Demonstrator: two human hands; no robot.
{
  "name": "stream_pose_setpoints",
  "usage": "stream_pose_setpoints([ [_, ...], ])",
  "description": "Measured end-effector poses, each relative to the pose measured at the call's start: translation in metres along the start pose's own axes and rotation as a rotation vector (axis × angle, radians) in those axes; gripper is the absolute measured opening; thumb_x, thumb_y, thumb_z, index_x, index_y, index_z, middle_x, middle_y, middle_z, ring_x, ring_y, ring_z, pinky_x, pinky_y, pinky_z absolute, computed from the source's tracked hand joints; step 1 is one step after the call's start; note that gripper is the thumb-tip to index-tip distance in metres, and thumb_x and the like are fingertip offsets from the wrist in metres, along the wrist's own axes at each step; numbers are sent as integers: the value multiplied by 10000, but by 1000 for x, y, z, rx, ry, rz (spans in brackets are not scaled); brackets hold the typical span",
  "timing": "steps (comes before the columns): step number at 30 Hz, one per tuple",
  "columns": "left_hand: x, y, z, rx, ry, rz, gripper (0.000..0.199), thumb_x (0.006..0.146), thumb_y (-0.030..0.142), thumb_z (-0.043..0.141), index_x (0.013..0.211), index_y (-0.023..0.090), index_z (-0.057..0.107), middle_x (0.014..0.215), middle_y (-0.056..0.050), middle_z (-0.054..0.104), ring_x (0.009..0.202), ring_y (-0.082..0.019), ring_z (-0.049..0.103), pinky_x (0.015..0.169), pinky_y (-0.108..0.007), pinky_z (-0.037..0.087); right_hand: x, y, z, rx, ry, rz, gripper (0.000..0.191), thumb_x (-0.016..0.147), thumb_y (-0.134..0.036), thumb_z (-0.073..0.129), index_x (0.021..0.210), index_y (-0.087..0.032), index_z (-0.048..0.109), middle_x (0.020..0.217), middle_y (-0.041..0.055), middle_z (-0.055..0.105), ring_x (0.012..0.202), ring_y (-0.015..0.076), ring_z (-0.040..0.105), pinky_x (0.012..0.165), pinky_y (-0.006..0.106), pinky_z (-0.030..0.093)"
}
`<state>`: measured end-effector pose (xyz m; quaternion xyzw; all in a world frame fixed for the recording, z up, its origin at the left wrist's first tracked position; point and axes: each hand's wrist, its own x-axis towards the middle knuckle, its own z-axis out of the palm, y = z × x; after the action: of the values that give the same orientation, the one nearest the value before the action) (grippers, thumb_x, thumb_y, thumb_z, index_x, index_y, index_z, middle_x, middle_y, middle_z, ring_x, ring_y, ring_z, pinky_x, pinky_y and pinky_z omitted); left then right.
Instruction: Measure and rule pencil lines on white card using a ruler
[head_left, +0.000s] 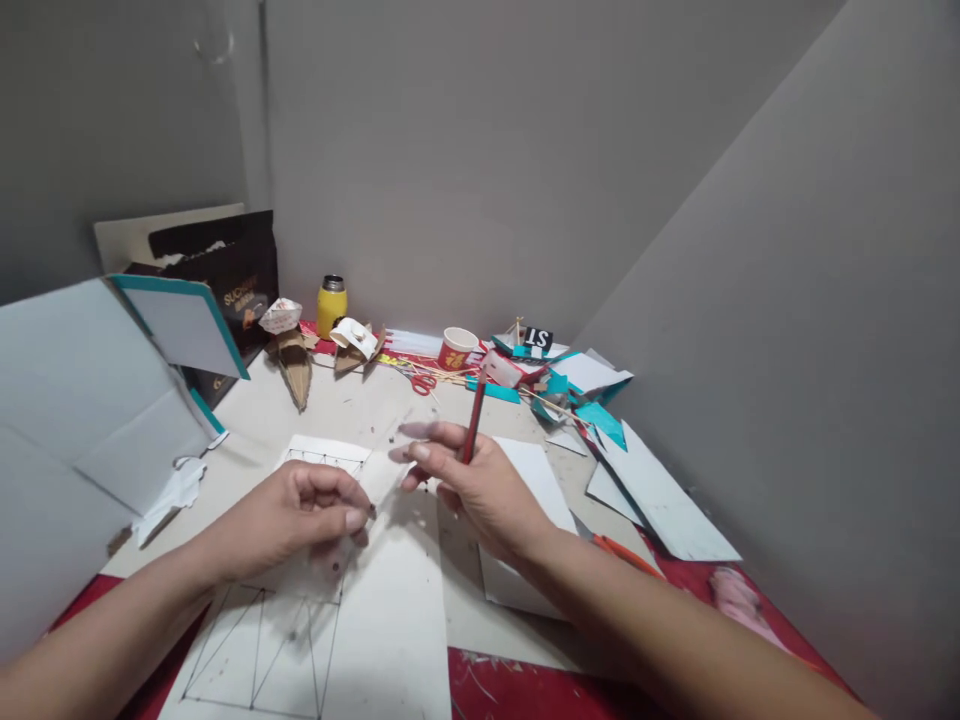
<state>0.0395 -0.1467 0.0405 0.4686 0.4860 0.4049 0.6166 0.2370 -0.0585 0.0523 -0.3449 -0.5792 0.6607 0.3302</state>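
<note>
Between my two hands is a thin, see-through sheet [384, 482] with small dark dots; its outline is blurred. My left hand [300, 515] pinches its left side between thumb and fingers. A dark red pencil [475, 420] stands tilted up out of my right hand [480, 485], whose fingertips are smeared near the sheet's far edge. Whether they touch it cannot be made out. Below lies white paper [390, 640] drawn with black lines forming triangles and dots, partly covered by my left hand.
Cardboard panels [82, 380] stand at the left. Along the back are a yellow bottle [332, 308], a paper cup [457, 350], red scissors [424, 383] and sticks. Board scraps [660, 490] and orange-handled scissors [626, 552] lie at the right.
</note>
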Motion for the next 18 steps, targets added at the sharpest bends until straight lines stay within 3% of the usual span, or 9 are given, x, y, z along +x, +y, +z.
stream_pose_setpoints([
  [5,4,-7,-2,-97,217,148,212,731,359,776,759,195,645,664,23,638,611,-112,588,600,-221,470,-5,24,20,-32,-218,89,439,724,-424,783,1035,-152,638,755,26,710,658,157,671,701,319,524],
  [11,6,-13,7,-180,318,205,211,719,306,782,702,184,611,637,47,580,584,-83,516,575,-203,406,-13,39,42,20,-335,145,310,679,-379,798,825,-173,618,675,-19,633,626,132,624,639,278,503],
  [14,7,-12,4,-208,338,197,229,755,363,751,704,173,633,624,29,593,523,-80,492,504,-203,383,-15,30,35,-61,-339,126,300,725,-407,757,870,-174,634,666,-14,641,610,126,603,622,262,474],
  [18,7,-6,-10,-230,421,216,256,788,392,716,691,162,658,628,7,634,485,-64,492,471,-180,390,-18,10,6,-277,-425,144,299,806,-409,684,992,-176,676,632,-24,614,586,122,555,622,262,449],
])
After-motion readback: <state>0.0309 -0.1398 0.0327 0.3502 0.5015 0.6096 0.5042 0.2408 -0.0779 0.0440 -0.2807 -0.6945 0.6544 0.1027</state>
